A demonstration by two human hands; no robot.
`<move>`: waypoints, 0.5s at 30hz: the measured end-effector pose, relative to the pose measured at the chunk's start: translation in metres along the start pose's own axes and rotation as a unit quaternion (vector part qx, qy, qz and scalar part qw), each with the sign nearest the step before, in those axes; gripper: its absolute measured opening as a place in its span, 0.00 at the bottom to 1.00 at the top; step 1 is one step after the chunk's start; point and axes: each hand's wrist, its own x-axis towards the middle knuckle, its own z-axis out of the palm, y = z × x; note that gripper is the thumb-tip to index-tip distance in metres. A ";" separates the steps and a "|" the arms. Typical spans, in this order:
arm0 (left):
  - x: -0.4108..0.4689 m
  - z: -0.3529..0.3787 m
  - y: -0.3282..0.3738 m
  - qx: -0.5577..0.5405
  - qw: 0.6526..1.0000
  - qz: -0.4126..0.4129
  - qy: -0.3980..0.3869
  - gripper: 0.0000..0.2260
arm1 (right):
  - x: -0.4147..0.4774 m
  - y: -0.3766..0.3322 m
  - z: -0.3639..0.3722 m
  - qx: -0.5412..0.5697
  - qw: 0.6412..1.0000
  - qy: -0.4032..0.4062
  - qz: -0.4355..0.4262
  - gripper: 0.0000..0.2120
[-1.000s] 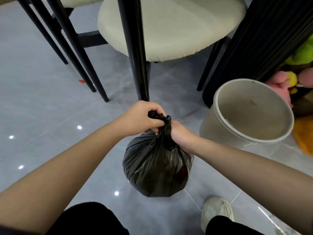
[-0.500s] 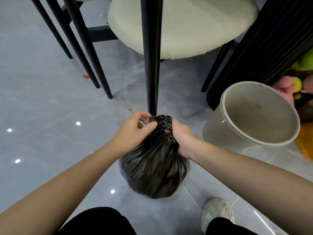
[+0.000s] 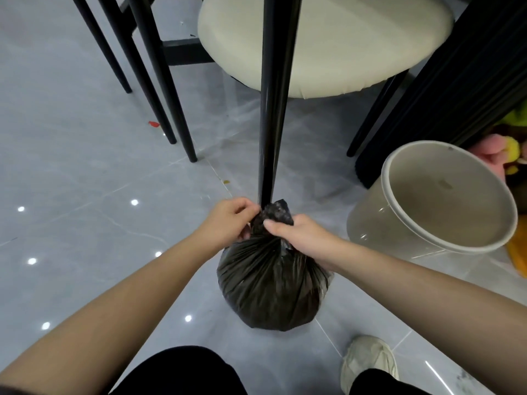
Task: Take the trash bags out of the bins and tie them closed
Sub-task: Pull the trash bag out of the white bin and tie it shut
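Observation:
A full black trash bag [image 3: 271,286] stands on the grey tile floor in front of me, its top gathered into a bunched neck [image 3: 275,213]. My left hand [image 3: 225,220] pinches the neck from the left. From the right, my right hand [image 3: 296,235] grips the neck just below the bunch. A beige round bin [image 3: 422,238] stands to the right of the bag with no bag in it, its mouth tilted toward me.
A black chair leg [image 3: 271,124] rises right behind the bag, under a cream round seat [image 3: 342,44]. More black chair legs [image 3: 159,89] stand at the left. A black ribbed panel [image 3: 462,89] and plush toys [image 3: 502,155] lie beyond the bin. My shoe [image 3: 368,363] is at bottom right.
The bag has come down from hanging in my hands and now rests on the floor. Both hands stay on its neck, and my right hand has shifted round to the front.

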 end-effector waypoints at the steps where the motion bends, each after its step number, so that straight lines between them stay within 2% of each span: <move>1: -0.007 0.000 -0.005 0.029 0.999 0.014 0.033 0.08 | 0.001 -0.001 -0.001 0.005 0.999 0.042 0.022 0.25; 3: -0.026 0.001 -0.022 0.140 0.984 0.085 0.068 0.11 | 0.002 -0.004 0.001 0.048 0.994 0.084 0.041 0.21; 5: -0.046 0.008 -0.034 0.255 0.957 0.140 0.000 0.30 | 0.001 -0.010 0.004 0.111 0.987 0.106 0.053 0.18; 7: -0.048 0.023 -0.048 0.334 0.931 0.134 -0.052 0.44 | -0.005 -0.020 0.009 0.122 0.986 0.100 0.058 0.18; 8: -0.044 0.030 -0.052 0.365 0.921 0.129 -0.041 0.46 | -0.010 -0.027 0.012 0.079 0.992 0.090 0.049 0.19; 10: -0.037 0.032 -0.052 0.405 0.905 0.126 -0.008 0.37 | -0.023 -0.036 0.013 -0.113 0.991 0.067 0.009 0.21; 11: -0.035 0.029 -0.051 0.419 0.898 0.133 -0.006 0.32 | -0.029 -0.039 0.012 -0.215 0.975 0.057 -0.021 0.21; 13: -0.034 0.021 -0.051 0.441 0.884 0.153 -0.019 0.28 | -0.039 -0.040 0.009 -0.374 0.925 0.035 -0.058 0.20; 15: -0.034 0.016 -0.053 0.450 0.876 0.171 -0.021 0.26 | -0.047 -0.039 0.009 -0.509 0.857 0.021 -0.074 0.17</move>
